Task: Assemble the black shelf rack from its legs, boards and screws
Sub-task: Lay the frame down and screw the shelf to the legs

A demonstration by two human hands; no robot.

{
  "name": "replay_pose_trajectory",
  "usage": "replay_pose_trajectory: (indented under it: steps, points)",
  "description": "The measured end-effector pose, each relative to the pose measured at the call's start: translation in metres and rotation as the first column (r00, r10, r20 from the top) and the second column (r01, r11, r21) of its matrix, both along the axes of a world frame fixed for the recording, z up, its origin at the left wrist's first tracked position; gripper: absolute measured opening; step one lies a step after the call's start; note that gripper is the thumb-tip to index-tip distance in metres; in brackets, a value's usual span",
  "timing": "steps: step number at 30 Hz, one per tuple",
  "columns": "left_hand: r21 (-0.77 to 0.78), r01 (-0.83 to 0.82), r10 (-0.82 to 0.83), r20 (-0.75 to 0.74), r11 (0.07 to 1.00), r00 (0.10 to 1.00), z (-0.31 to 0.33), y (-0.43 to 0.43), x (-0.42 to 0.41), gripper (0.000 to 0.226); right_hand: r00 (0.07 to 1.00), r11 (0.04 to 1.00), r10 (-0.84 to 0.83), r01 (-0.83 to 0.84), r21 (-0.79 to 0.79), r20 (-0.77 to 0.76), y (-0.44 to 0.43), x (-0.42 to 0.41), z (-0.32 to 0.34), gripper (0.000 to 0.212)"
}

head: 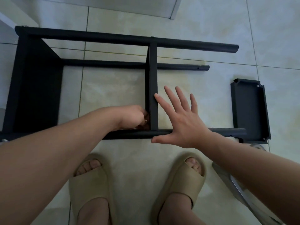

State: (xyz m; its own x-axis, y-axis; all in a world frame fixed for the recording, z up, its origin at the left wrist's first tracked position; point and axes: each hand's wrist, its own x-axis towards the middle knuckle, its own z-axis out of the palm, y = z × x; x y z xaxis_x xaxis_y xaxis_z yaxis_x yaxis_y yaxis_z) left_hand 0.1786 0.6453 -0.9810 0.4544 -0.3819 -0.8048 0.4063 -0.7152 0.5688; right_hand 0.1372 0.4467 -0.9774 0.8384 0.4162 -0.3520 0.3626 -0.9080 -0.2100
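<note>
The black shelf rack point(37, 88) lies on its side on the tiled floor, its round legs running left to right. One board is fixed at the left end and a middle board point(153, 75) stands across the legs. My left hand point(136, 116) is curled at the corner where the middle board meets the near leg point(134, 133); what its fingers hold is hidden. My right hand point(178, 117) is spread flat, fingers straight, with the index fingertip against the middle board and the palm over the near leg. A loose black board point(250, 111) lies at the right, hollow side up.
My two feet in beige slippers point(90, 181) stand just in front of the rack. A shiny plastic wrapper point(240, 189) lies on the floor at the lower right. A white door frame point(172, 8) is at the top and pale furniture at the top left.
</note>
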Motion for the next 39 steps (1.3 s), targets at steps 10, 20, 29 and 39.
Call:
replay_pose_trajectory:
  steps: [10, 20, 29, 39]
  points:
    - [0.001, 0.038, -0.038, -0.111, 0.999, 0.993, 0.004, 0.004, -0.01, 0.032, 0.998, 0.999, -0.04, 0.039, -0.024, -0.057, 0.007, -0.01, -0.008, 0.136]
    - [-0.09, -0.089, 0.08, -0.107, 0.992, 0.991, -0.001, 0.022, -0.039, 0.028, 0.994, 0.994, 0.106, -0.106, -0.005, 0.017, 0.015, -0.023, -0.004, 0.121]
    - [-0.122, -0.143, 0.12, -0.178, 0.982, 0.977, -0.009, 0.023, -0.036, 0.021, 0.997, 0.997, 0.067, -0.066, 0.039, -0.027, 0.015, -0.023, -0.008, 0.121]
    - [-0.1, -0.174, 0.164, -0.098, 0.98, 0.982, -0.019, 0.023, -0.038, 0.017, 0.998, 0.998, 0.058, -0.058, 0.037, -0.003, 0.016, -0.024, -0.01, 0.121]
